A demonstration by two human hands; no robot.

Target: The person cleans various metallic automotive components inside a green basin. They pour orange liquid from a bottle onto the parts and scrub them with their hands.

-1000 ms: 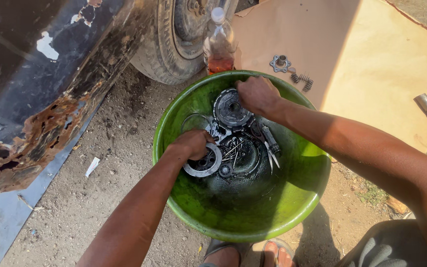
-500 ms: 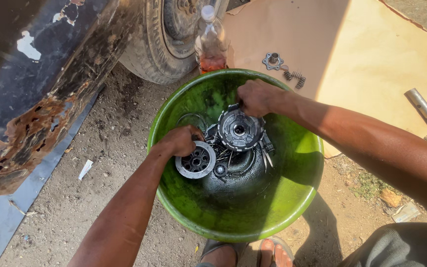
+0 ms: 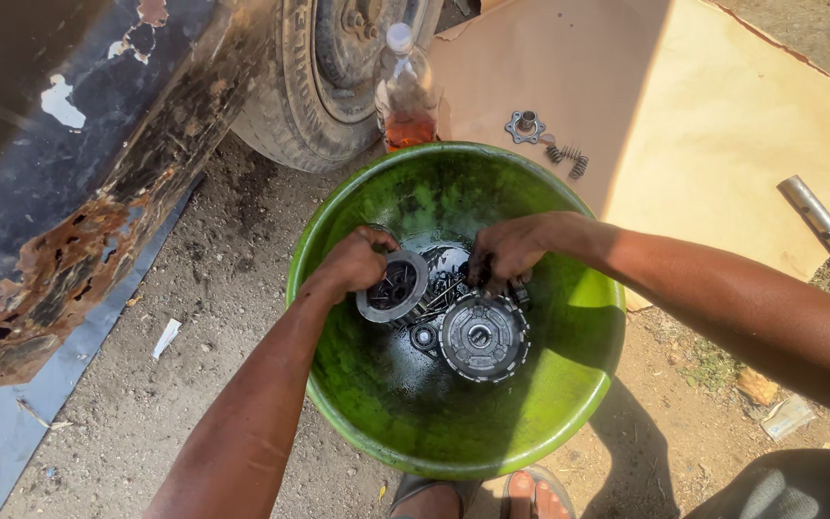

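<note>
A: What have I got in the hands?

B: From my feed, the left hand (image 3: pixel 357 261) is closed around a grey ring-shaped clutch hub (image 3: pixel 394 287), holding it tilted on its rim inside the green plastic basin (image 3: pixel 338 207). The right hand (image 3: pixel 509 252) is curled shut, fingers down among the small metal parts (image 3: pixel 446 286) at the basin's middle; I cannot tell exactly which piece it grips.

A: And the big round part?

B: The dark toothed clutch basket (image 3: pixel 481 336) lies flat on the wet basin floor, at about five o'clock from the hub and just below my right hand, close to the fingertips. A small bearing-like ring (image 3: pixel 424 336) sits touching its nine o'clock edge. Dark oily liquid covers the bottom around them.

A: What's around the basin?

B: At twelve o'clock a clear plastic bottle (image 3: pixel 405 91) with reddish liquid in its lower part stands just beside the rim, in front of a vehicle tyre (image 3: pixel 305 96). At one o'clock a sheet of brown cardboard (image 3: pixel 722 125) lies on the ground, carrying a star-shaped metal plate (image 3: pixel 525 126) and coil springs (image 3: pixel 567 159) near each other. A metal tube (image 3: pixel 817 214) rests at three o'clock on the cardboard's edge. At nine o'clock a rusted dark body panel (image 3: pixel 60 202) overhangs the dirt ground (image 3: pixel 213 317). At six o'clock my sandalled feet (image 3: pixel 521 492) show just beneath the rim.
</note>
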